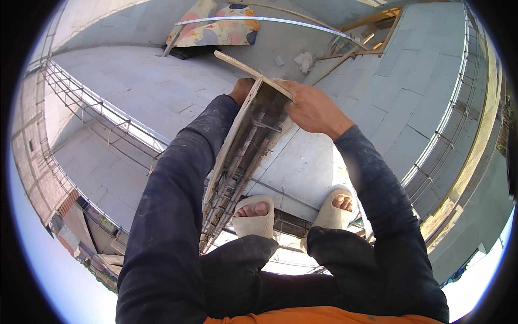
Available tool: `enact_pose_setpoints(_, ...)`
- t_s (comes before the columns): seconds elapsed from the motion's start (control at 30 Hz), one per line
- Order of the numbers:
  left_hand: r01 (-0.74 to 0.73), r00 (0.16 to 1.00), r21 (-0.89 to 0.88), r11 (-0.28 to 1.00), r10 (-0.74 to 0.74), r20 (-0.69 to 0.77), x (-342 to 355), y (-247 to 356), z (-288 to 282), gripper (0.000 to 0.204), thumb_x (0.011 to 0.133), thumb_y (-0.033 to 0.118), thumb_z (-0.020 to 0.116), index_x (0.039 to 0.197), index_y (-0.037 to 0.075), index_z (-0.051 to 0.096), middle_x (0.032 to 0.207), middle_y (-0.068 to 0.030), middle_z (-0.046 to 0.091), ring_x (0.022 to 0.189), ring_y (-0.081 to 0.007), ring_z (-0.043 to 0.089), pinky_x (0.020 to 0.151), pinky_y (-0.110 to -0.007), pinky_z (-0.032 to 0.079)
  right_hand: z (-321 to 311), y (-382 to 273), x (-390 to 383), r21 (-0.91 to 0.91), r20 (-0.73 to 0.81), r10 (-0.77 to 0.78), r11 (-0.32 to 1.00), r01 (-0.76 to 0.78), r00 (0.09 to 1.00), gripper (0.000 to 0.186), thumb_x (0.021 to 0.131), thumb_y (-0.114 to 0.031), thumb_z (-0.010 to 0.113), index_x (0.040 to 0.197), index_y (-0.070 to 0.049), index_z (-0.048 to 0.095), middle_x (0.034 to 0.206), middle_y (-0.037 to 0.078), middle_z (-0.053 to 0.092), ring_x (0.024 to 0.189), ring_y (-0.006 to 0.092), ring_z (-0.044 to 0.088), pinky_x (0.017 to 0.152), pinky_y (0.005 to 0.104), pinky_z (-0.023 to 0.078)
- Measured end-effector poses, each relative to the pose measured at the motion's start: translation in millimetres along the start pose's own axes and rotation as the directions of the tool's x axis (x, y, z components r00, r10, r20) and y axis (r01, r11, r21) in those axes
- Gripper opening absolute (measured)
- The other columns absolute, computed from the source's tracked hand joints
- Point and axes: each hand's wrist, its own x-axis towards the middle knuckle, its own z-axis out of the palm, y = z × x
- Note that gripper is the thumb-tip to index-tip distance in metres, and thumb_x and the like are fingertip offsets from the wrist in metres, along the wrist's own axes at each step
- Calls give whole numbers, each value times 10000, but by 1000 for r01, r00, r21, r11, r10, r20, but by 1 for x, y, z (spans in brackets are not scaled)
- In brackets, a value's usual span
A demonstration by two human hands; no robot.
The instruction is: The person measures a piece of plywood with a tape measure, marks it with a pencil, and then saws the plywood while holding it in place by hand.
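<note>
Head view: right hand (319, 109) pinching wooden strip (237, 63) near end; left hand (241, 89) beside formwork board (233, 141), fingers hidden, cannot tell grip.

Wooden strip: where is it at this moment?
In the head view, above centre, the wooden strip slants across the far end of the long board, its lower right end at the right hand.

Upper left of centre: patterned sheet (216, 35), multicoloured, a long metal bar (243, 19) crossing in front. Top centre: crumpled white bag (304, 61) on grey floor. Upper right: wooden frame (371, 18) around an opening; grey panels (410, 97) below it, dark seams between. Left: steel rod cage (109, 129), slanting. Right rim: curved-looking timber (479, 144). Lower left edge: sky (29, 227), pale blue.
</note>
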Motion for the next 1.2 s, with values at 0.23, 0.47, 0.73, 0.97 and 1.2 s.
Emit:
enact_pose_setpoints(0.23,481,763,-707,518,-644,48,-36,34,-92,354,1013,282,590,1210,4,686,997,-193,771,912,-341,768,756,-446,596,5,6,0,-40,26,63,997,-62,998,592,938,-84,553,1529,-63,553,1387,243,674,1200,459,663,1062,487,536)
enact_pose_setpoints(0.47,20,978,114,993,4,-210,-22,68,-59,336,893,278,712,894,-55,760,929,-332,736,906,-487,746,793,-543,602,5,4,4,-17,-76,-34,999,33,997,600,938,-83,549,1538,-83,549,1369,247,685,1178,462,674,1063,488,539)
enact_pose_setpoints(0.73,270,953,-489,829,-303,13,-78,147,-128,502,1001,396,658,1300,-4,720,1289,-249,738,1207,-361,715,1022,-434,544,5,8,-7,69,-113,12,998,-4,994,665,955,-279,616,1589,-104,516,1404,255,681,1239,447,672,1099,458,522)
enact_pose_setpoints(0.97,49,973,-557,829,-165,-159,-185,219,-152,631,1028,252,616,1604,29,489,1349,-240,716,1236,-360,700,1077,-432,513,-29,-58,21,-34,-603,-267,950,310,752,776,1073,-616,537,1562,-14,523,1423,278,655,1343,451,605,1157,493,469)
enact_pose_setpoints(1.2,197,909,-383,902,-315,-273,-188,225,-132,595,1005,183,562,1587,73,510,1160,-339,730,1078,-515,701,991,-537,549,-8,-113,94,-587,-435,-652,729,354,621,772,1085,-513,555,1638,1,390,1710,242,359,1569,455,344,1282,574,275)
